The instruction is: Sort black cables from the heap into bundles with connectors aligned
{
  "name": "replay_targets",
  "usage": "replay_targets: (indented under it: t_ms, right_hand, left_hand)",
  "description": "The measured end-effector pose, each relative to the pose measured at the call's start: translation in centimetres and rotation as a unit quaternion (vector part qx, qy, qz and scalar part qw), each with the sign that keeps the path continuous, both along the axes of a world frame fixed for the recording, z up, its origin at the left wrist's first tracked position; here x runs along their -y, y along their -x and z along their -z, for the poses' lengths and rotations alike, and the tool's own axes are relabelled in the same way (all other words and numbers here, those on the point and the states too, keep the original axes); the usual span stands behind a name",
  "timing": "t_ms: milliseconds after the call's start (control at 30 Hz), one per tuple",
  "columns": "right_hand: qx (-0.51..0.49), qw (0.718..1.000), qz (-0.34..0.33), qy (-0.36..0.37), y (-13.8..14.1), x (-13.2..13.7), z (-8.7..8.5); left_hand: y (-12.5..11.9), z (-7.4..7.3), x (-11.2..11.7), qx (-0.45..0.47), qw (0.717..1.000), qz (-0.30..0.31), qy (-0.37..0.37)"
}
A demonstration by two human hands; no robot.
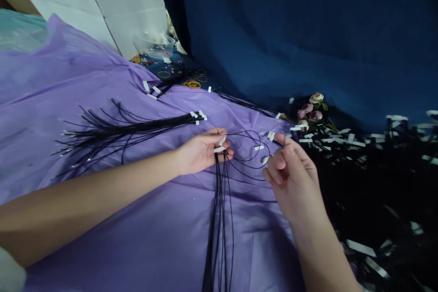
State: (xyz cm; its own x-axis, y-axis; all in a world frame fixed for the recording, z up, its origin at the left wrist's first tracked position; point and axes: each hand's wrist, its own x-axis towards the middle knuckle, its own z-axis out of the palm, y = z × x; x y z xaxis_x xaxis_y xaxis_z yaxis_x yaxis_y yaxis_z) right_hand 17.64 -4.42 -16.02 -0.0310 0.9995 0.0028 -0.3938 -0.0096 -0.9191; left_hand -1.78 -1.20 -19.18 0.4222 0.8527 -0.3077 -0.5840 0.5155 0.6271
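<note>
My left hand (205,149) is closed on a bundle of thin black cords (219,210), pinched near their white tags (219,149). The lower strands hang down over the purple cloth. A few cords curve out in loops (258,139) from the left fingers toward my right hand (290,169). This right hand has its fingers curled and appears to pinch a cord; its fingertips partly hide the hold. Just beyond its index fingertip are more white tags (271,136), and two others lie beneath the loops.
Purple cloth (153,219) covers the work surface. A fanned black cord bundle (137,130) lies left. At right is a large heap of tagged black cords (369,182). Behind are artificial roses (310,110), yellow rubber bands (191,84), a clear bowl (155,45) and a blue curtain (290,23).
</note>
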Motion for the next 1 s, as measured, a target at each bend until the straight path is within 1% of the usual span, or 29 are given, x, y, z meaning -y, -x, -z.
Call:
replay_targets:
  t_ms: [67, 100, 167, 200, 267, 333, 400, 567, 733, 1000]
  right_hand:
    - [0.130, 0.990, 0.012, -0.053, 0.1, 0.1, 0.6]
    - [0.202, 0.975, 0.021, -0.089, 0.2, 0.2, 0.9]
    - [0.335, 0.927, 0.043, -0.162, 0.3, 0.2, 1.3]
    - [0.386, 0.901, 0.053, -0.191, 0.4, 0.3, 1.5]
    - [0.446, 0.862, 0.073, -0.230, 0.6, 0.3, 1.6]
    - [0.470, 0.843, 0.083, -0.247, 0.6, 0.3, 1.6]
    - [0.476, 0.839, 0.082, -0.251, 0.7, 0.4, 1.5]
    - [0.472, 0.847, 0.065, -0.237, 0.7, 0.4, 1.5]
    - [0.461, 0.855, 0.070, -0.229, 0.8, 0.4, 1.6]
    - [0.458, 0.860, 0.059, -0.218, 0.9, 0.4, 1.6]
  left_hand:
    - [0.0, -0.1, 0.0, 0.003, 1.000, 0.005, 0.001]
    - [0.0, -0.1, 0.0, 0.005, 1.000, 0.007, 0.002]
    - [0.0, -0.1, 0.0, 0.007, 1.000, 0.012, 0.005]
    - [0.0, -0.1, -0.1, 0.008, 1.000, 0.015, 0.007]
    - [0.0, 0.0, -0.1, 0.009, 1.000, 0.020, 0.012]
    - [0.0, 0.0, -0.1, 0.010, 1.000, 0.025, 0.016]
    - [0.1, 0.0, -0.1, 0.012, 0.999, 0.028, 0.019]
    - [0.1, -0.1, -0.1, 0.009, 0.999, 0.026, 0.020]
    - [0.1, -0.1, -0.1, 0.009, 0.999, 0.027, 0.020]
    - [0.2, 0.0, -0.1, 0.016, 0.999, 0.030, 0.011]
